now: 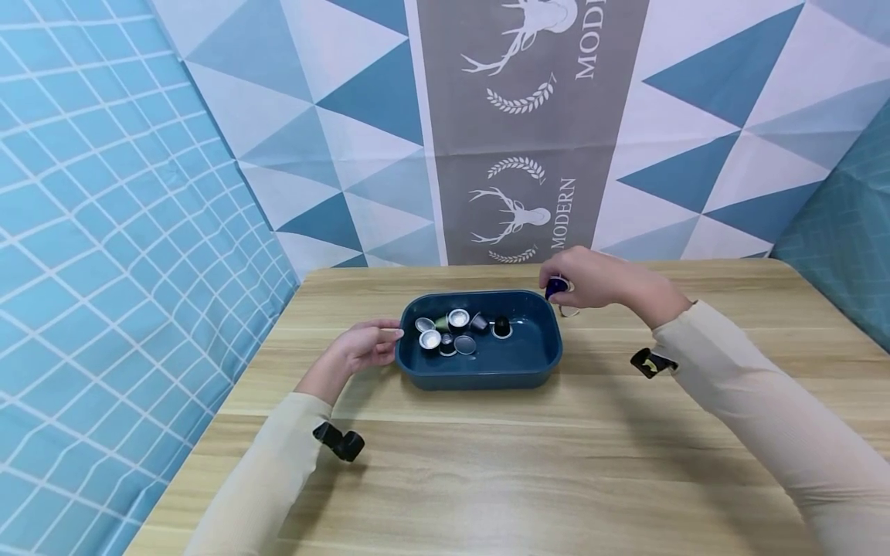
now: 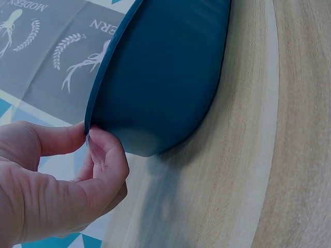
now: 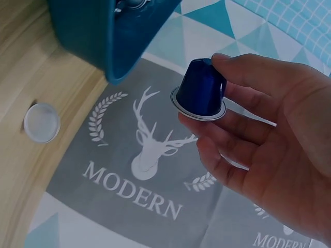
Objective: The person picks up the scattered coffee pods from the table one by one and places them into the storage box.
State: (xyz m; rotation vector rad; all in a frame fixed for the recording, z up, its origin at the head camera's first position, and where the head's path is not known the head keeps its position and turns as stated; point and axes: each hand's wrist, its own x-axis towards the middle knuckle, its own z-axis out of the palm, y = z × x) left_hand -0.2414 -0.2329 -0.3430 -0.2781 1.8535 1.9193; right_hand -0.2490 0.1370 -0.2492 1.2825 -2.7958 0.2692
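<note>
A dark blue coffee capsule [image 3: 201, 88] with a silver rim is pinched between thumb and fingers of my right hand [image 1: 584, 278], by the right end of the blue bin [image 1: 480, 381]. In the right wrist view the capsule is apart from the bin, foil side down. My left hand [image 1: 365, 346] pinches the bin's rim at its left end, thumb on one side and fingers on the other, as the left wrist view shows. Inside the bin lie several coffee capsules, among them a black one [image 1: 501, 327] and a silver-topped one [image 1: 430, 340], mostly toward the left.
One more capsule [image 3: 41, 122] rests on the wooden table [image 1: 480, 479] just right of the bin, partly behind my right hand in the head view. A patterned cloth with deer prints [image 1: 514, 208] hangs behind the table. Blue checked cloth [image 1: 104, 232] hangs at the left.
</note>
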